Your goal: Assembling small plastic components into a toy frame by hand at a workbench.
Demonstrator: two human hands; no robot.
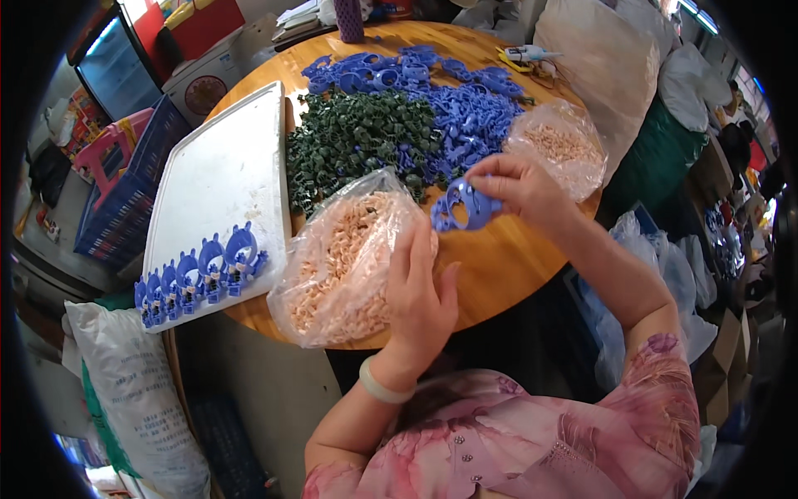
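Observation:
My right hand (509,187) pinches a blue plastic part (465,206) with a round opening, holding it up over the wooden table. My left hand (420,291) lies with its fingers stretched out and thumb apart against the side of a clear plastic bag (353,266), which is full of small peach-coloured plastic pieces. Behind that bag spreads a heap of dark green plastic pieces (357,137). Small blue pieces (474,125) are piled beside it, and larger blue parts (382,75) with openings lie farther back.
At the left, a white board (220,166) carries a row of several blue assembled pieces (212,266) along its near edge. Another bag of peach pieces (557,141) sits at the table's right edge. A glue gun (532,53) lies far right; a purple cylinder (349,21) stands at the back.

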